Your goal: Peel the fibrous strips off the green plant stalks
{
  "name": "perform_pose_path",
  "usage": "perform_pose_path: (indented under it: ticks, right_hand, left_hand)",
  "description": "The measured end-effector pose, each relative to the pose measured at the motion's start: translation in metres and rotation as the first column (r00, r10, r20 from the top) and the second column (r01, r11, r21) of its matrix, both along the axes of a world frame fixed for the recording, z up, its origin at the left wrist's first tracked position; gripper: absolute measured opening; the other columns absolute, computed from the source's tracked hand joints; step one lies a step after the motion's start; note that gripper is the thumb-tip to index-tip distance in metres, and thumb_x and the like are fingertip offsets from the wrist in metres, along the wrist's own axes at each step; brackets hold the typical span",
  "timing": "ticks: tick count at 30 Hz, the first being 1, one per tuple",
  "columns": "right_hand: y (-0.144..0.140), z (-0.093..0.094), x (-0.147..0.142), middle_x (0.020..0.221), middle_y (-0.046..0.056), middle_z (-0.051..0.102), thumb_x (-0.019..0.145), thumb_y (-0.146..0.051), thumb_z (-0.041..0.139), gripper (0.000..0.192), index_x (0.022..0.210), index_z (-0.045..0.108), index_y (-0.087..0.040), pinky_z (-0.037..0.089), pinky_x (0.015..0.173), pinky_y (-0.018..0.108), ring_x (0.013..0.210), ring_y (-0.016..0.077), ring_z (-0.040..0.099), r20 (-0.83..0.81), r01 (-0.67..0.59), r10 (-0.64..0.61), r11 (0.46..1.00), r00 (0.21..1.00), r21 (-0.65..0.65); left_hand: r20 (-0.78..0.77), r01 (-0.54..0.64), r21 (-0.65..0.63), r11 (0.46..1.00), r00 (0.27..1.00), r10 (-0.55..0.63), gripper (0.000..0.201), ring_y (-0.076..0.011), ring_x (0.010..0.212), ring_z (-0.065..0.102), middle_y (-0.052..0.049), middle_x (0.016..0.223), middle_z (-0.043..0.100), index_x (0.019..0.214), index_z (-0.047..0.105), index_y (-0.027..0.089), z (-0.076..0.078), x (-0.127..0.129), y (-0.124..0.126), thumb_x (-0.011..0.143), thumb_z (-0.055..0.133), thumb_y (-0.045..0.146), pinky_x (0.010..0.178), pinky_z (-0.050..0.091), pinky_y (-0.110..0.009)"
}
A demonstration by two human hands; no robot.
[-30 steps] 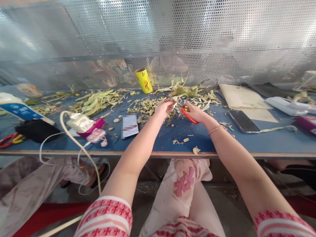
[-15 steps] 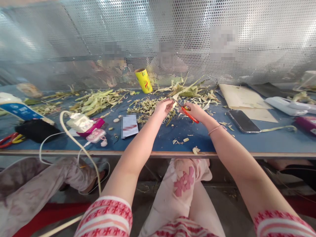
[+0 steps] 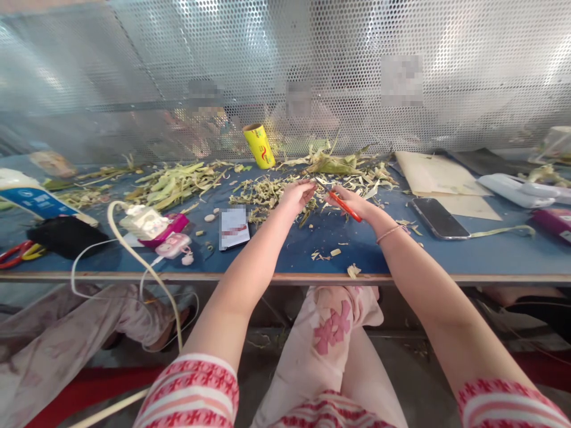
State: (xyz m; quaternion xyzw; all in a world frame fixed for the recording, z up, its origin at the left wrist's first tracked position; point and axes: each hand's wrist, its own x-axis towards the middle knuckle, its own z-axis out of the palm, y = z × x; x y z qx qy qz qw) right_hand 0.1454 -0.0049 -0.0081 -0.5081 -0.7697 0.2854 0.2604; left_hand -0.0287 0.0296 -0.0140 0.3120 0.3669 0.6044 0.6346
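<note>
Beyond the desk's near edge (image 3: pixel 321 277), the right hand (image 3: pixel 354 201) gripped scissors (image 3: pixel 342 204), presumably light and rigid, correctly by the handle (image 3: pixel 350 211); left hand (image 3: pixel 295 197) grasp was indeterminable.

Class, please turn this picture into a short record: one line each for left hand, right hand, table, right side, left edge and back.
Left hand: by the blade tips; too small to tell what it pinches
Right hand: holds red-handled scissors, blades toward the left hand
Table: blue top, with plant scraps around the hands
Right side: dark phone, pale sheets beyond it
Left edge: another pair of scissors
Back: yellow tube before a perforated screen
</note>
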Motion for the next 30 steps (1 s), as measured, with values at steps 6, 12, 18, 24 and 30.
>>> perform_pose_path:
  ticks: [6,12,18,24,30]
  right_hand:
    - [-0.003,0.003,-0.002,0.076,0.002,0.057,0.079,-0.067,0.053,0.05,0.095,0.055,-0.02,0.043,0.067,0.03,0.07,0.0158,0.052,-0.023,0.013,-0.013,0.999,1.0,0.03]
    - [-0.006,0.011,-0.001,0.06,-0.002,0.05,0.074,-0.069,0.056,0.053,0.084,0.062,-0.018,0.038,0.064,0.028,0.061,0.0135,0.047,0.052,0.081,-0.086,0.993,0.995,0.092]
    - [0.01,0.007,0.013,0.064,0.0,0.055,0.065,-0.068,0.065,0.056,0.087,0.066,-0.017,0.039,0.065,0.028,0.065,0.0146,0.05,-0.043,0.233,-0.231,0.97,0.972,0.068]
    - [0.01,0.007,0.018,0.06,-0.002,0.05,0.068,-0.069,0.061,0.054,0.084,0.064,-0.017,0.036,0.061,0.027,0.06,0.0132,0.046,-0.09,0.239,-0.23,0.965,0.969,0.106]
    - [0.001,0.009,0.004,0.062,-0.002,0.051,0.065,-0.07,0.062,0.057,0.085,0.064,-0.018,0.036,0.063,0.027,0.062,0.0127,0.045,-0.04,0.135,-0.132,0.985,0.99,0.11]
  left_hand:
    - [-0.075,0.016,0.001,1.0,0.997,-0.016,0.019,-0.0071,0.054,0.064,0.0,0.058,0.067,0.07,0.058,0.013,0.003,0.004,-0.006,0.073,0.063,-0.005,0.061,0.048,-0.018]
    - [-0.072,0.021,-0.004,1.0,0.997,-0.022,0.019,-0.0071,0.056,0.064,0.0,0.058,0.067,0.07,0.058,0.013,0.009,0.005,-0.011,0.076,0.062,-0.005,0.061,0.048,-0.018]
    - [-0.086,0.05,0.029,0.998,0.995,-0.047,0.018,-0.0046,0.056,0.061,0.0,0.059,0.066,0.072,0.064,0.012,0.008,0.003,-0.009,0.079,0.06,-0.004,0.061,0.048,-0.016]
    - [-0.087,0.045,0.089,0.995,0.995,-0.037,0.016,-0.0061,0.061,0.063,0.0,0.063,0.066,0.072,0.065,0.012,0.006,0.006,-0.008,0.083,0.059,0.002,0.071,0.05,-0.02]
    - [-0.146,-0.005,0.2,0.98,0.989,0.035,0.009,-0.0056,0.062,0.061,0.002,0.065,0.064,0.072,0.065,0.014,-0.002,0.008,-0.001,0.075,0.073,0.016,0.07,0.046,-0.02]
